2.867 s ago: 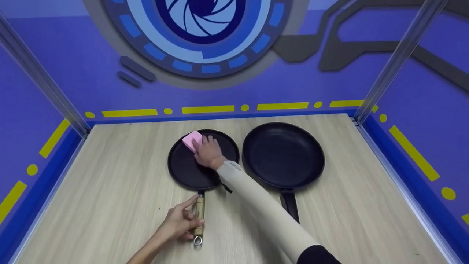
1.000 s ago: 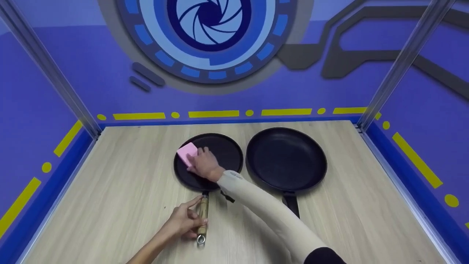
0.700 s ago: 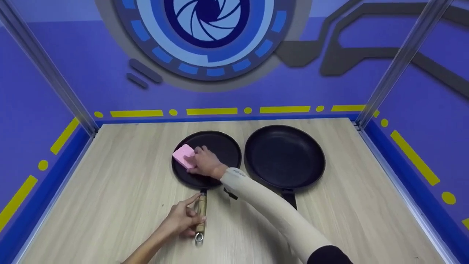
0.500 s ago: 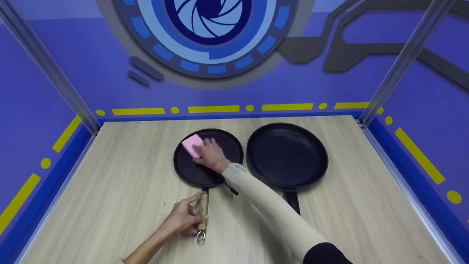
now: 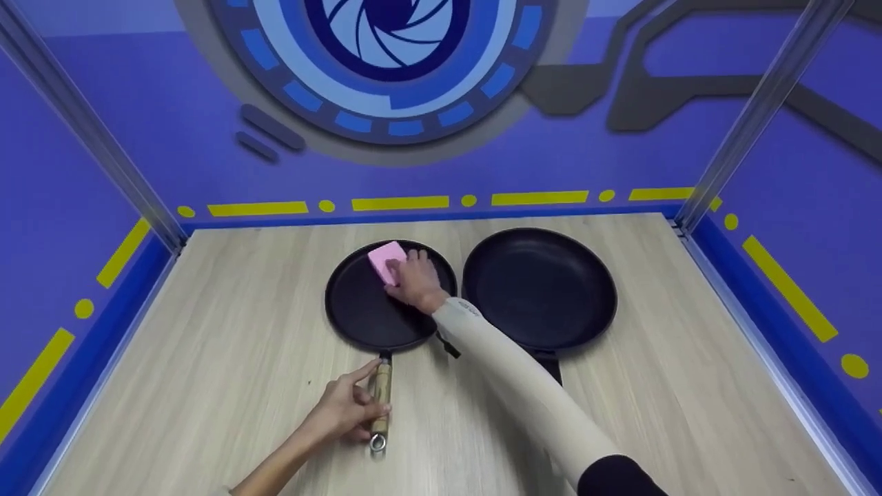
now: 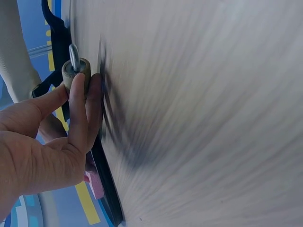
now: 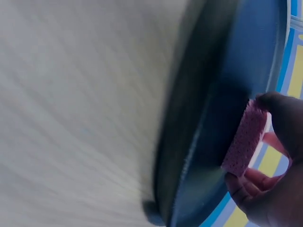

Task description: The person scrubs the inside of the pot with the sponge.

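A flat black pan (image 5: 365, 310) with a bamboo-like handle (image 5: 382, 393) lies left of centre on the table in the head view. My left hand (image 5: 342, 410) holds that handle between thumb and fingers, the index finger stretched toward the pan. In the left wrist view, the metal hanging ring (image 6: 74, 57) sticks out at the handle's end. Over the pan's far part, my right hand (image 5: 417, 279) grips a pink sponge (image 5: 387, 260) against the cooking surface. The right wrist view shows the sponge (image 7: 246, 137) pinched by its edges, one face on the pan.
A larger, deeper black frying pan (image 5: 537, 289) stands close on the right, its handle partly hidden by my right sleeve (image 5: 510, 379). Blue printed panels (image 5: 441, 165) wall the wooden table (image 5: 227, 331) at the back and both sides.
My right hand has slid the sponge from the pan's left side toward its far middle, after going left and nearer before. The left hand keeps its hold on the handle.
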Demonstrator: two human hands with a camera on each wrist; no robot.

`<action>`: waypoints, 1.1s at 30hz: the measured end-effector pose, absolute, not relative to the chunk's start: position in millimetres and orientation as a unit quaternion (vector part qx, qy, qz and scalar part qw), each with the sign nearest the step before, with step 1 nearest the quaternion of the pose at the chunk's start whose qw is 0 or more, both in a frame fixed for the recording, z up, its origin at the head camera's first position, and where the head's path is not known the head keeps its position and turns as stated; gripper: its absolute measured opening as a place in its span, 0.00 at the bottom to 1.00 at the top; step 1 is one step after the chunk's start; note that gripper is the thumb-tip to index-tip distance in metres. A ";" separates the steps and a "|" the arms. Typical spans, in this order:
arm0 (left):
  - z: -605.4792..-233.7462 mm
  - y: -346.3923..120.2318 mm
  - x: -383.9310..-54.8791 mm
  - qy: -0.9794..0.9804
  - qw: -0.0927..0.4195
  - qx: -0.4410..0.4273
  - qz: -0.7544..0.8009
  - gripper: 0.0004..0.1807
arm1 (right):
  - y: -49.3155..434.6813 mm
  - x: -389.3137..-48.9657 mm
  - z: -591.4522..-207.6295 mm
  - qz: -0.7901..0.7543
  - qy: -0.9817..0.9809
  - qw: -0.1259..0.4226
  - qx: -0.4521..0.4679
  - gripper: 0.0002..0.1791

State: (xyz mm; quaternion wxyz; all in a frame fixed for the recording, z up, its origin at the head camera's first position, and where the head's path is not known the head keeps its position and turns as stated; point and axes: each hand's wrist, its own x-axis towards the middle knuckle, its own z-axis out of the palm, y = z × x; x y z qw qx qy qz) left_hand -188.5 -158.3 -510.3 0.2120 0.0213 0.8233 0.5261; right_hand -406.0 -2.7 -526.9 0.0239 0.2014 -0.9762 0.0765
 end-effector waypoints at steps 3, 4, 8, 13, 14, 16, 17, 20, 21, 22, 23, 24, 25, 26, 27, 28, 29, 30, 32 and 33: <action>-509.3 -158.2 -188.4 0.822 0.208 0.024 0.529 0.48 | -12.4 -398.7 -524.8 0.077 -0.969 0.008 0.233 0.34; -509.7 -158.1 -188.9 0.822 0.207 0.026 0.530 0.48 | -16.5 -395.4 -524.4 0.075 -0.966 0.007 0.247 0.36; -509.7 -158.0 -190.0 0.823 0.200 0.036 0.531 0.47 | -34.0 -380.2 -522.6 0.048 -0.949 -0.004 0.312 0.44; -508.7 -157.4 -188.3 0.819 0.200 0.036 0.537 0.47 | -41.2 -371.6 -524.0 0.049 -0.948 -0.014 0.316 0.39; -508.8 -157.3 -187.8 0.819 0.199 0.035 0.538 0.47 | -40.3 -372.6 -524.7 0.060 -0.949 -0.016 0.309 0.38; -509.0 -157.2 -186.6 0.819 0.198 0.029 0.538 0.47 | -36.3 -376.8 -526.1 0.090 -0.951 -0.021 0.295 0.38; -509.2 -157.0 -186.3 0.818 0.198 0.026 0.539 0.47 | -33.2 -379.7 -526.6 0.105 -0.952 -0.024 0.286 0.39; -510.4 -157.4 -186.1 0.820 0.197 0.025 0.537 0.47 | -21.8 -391.4 -527.1 0.150 -0.962 -0.026 0.228 0.44; -510.7 -157.5 -186.2 0.820 0.198 0.026 0.536 0.47 | -16.9 -395.6 -527.5 0.161 -0.966 -0.022 0.201 0.45; -511.1 -157.6 -186.3 0.820 0.199 0.026 0.536 0.47 | -12.0 -399.9 -528.4 0.171 -0.970 -0.016 0.172 0.46; -511.7 -157.8 -186.4 0.821 0.199 0.027 0.534 0.47 | -7.0 -403.8 -529.5 0.179 -0.973 -0.008 0.142 0.46; -512.2 -158.1 -186.2 0.822 0.200 0.027 0.532 0.47 | -2.5 -407.2 -531.0 0.185 -0.976 -0.001 0.118 0.46; -512.2 -158.5 -185.9 0.822 0.200 0.025 0.532 0.47 | 1.2 -410.2 -532.3 0.185 -0.977 0.008 0.101 0.46; -512.2 -158.7 -185.7 0.823 0.200 0.025 0.532 0.47 | 4.2 -412.8 -533.9 0.180 -0.979 0.016 0.092 0.46; -512.2 -158.7 -185.6 0.822 0.201 0.024 0.532 0.47 | 6.4 -414.8 -535.4 0.170 -0.981 0.023 0.088 0.46; -512.1 -158.8 -185.5 0.822 0.202 0.025 0.533 0.47 | 7.7 -416.0 -536.9 0.162 -0.983 0.030 0.087 0.46; -512.1 -158.8 -185.6 0.821 0.203 0.025 0.533 0.48 | 8.3 -416.6 -538.3 0.154 -0.983 0.035 0.089 0.46; -511.7 -158.6 -185.6 0.820 0.204 0.026 0.534 0.48 | 8.1 -416.6 -539.2 0.145 -0.984 0.039 0.094 0.46; -511.1 -158.3 -186.3 0.819 0.207 0.026 0.534 0.48 | 5.6 -415.3 -539.9 0.130 -0.985 0.042 0.106 0.46; -510.8 -158.4 -186.7 0.820 0.207 0.026 0.533 0.48 | 3.6 -413.8 -539.7 0.127 -0.984 0.041 0.114 0.46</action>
